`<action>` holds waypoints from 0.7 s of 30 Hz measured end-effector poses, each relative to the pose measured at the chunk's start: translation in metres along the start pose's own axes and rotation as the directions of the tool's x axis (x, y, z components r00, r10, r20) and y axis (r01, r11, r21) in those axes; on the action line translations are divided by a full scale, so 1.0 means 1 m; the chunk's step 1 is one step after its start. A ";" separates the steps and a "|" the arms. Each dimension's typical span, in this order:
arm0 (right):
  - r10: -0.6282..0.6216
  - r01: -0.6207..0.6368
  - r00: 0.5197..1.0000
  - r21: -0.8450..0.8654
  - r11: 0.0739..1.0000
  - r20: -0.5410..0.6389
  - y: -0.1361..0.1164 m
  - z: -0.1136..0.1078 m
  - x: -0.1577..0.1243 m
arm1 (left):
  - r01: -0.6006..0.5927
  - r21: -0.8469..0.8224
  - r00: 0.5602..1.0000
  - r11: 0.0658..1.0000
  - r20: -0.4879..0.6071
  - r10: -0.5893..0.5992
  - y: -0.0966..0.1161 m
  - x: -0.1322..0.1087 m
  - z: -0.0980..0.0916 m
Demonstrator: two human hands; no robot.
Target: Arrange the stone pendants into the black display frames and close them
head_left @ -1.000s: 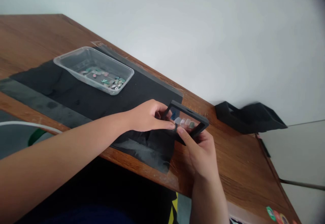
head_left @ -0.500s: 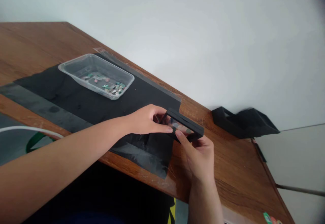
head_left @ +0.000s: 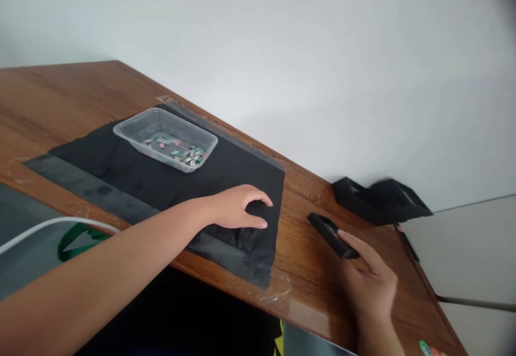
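Observation:
Above the black mat [head_left: 141, 181] my left hand [head_left: 242, 208] is held with thumb and fingers apart, nothing between them. My right hand [head_left: 368, 275], slightly blurred, grips a small black rectangular frame [head_left: 331, 235] at its near end, over the bare wood to the right of the mat. The frame is tilted, and what lies inside it cannot be made out from here. Farther back on the mat stands a clear plastic tub [head_left: 165, 135] with several small green, white and pink pieces [head_left: 187, 154] in it.
Two black bins [head_left: 379, 200] stand against the wall at the back right of the wooden table [head_left: 60, 95]. A white cable [head_left: 60, 220] and a green strap [head_left: 74, 240] lie at the left, below the table edge. Clear tape holds the mat's edges.
My left hand has let go of the black frame and stays over the mat, fingers apart. My right hand has carried the frame to the right, away from it. The view has shifted slightly.

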State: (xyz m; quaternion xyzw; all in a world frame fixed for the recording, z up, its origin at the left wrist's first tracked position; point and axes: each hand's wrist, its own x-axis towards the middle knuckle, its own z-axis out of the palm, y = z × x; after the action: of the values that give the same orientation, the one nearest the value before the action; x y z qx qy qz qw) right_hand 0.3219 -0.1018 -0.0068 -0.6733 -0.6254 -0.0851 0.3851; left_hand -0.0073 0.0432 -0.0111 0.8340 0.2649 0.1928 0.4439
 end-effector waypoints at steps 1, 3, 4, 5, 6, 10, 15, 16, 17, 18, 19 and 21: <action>0.099 -0.099 0.995 -0.078 0.992 -0.001 0.017 -0.013 -0.005 | -0.017 0.013 1.000 1.000 -0.006 0.017 0.000 0.000 0.001; 0.305 -0.303 0.952 -0.234 0.924 -0.029 0.049 -0.044 -0.014 | -0.035 0.036 0.999 0.999 -0.016 0.036 0.000 0.001 0.003; 0.398 -0.394 0.916 -0.303 0.868 -0.053 0.064 -0.060 -0.019 | -0.045 0.050 0.999 0.998 -0.024 0.047 0.000 0.001 0.004; 0.473 -0.457 0.880 -0.370 0.809 -0.053 0.078 -0.076 -0.025 | -0.058 0.065 0.998 0.996 -0.035 0.061 0.000 0.002 0.005; 0.521 -0.503 0.850 -0.422 0.755 -0.081 0.092 -0.091 -0.031 | -0.072 0.079 0.996 0.994 -0.049 0.076 -0.001 0.002 0.006; 0.507 -0.489 0.853 -0.529 0.694 -0.123 0.135 -0.131 -0.051 | -0.109 0.119 0.988 0.987 -0.099 0.121 -0.002 0.001 0.007; 0.476 -0.434 0.878 -0.520 0.736 -0.060 0.159 -0.124 -0.045 | -0.093 0.148 0.979 0.985 -0.167 0.117 0.009 -0.004 0.000; 0.476 -0.432 0.878 -0.500 0.750 -0.044 0.162 -0.119 -0.042 | -0.068 0.138 0.976 0.988 -0.198 0.095 0.014 -0.007 -0.004; 0.473 -0.418 0.881 -0.474 0.775 -0.005 0.165 -0.114 -0.038 | -0.042 0.119 0.969 0.992 -0.239 0.070 0.019 -0.011 -0.009; 0.441 -0.379 0.896 -0.431 0.819 0.052 0.168 -0.108 -0.036 | -0.023 0.099 0.955 0.995 -0.293 0.051 0.024 -0.015 -0.016; 0.391 -0.324 0.914 -0.381 0.866 0.111 0.170 -0.104 -0.034 | -0.009 0.084 0.930 0.996 -0.366 0.039 0.028 -0.020 -0.024; 0.293 -0.230 0.945 -0.346 0.910 0.142 0.176 -0.097 -0.034 | 0.044 0.098 0.856 0.994 -0.517 0.013 0.034 -0.030 -0.043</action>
State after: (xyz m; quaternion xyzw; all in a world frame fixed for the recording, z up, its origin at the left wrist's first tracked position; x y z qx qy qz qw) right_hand 0.5104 -0.1754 -0.0325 -0.8104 -0.5405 -0.0694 0.2151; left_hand -0.0458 0.0360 0.0377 0.7719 0.3909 0.3916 0.3129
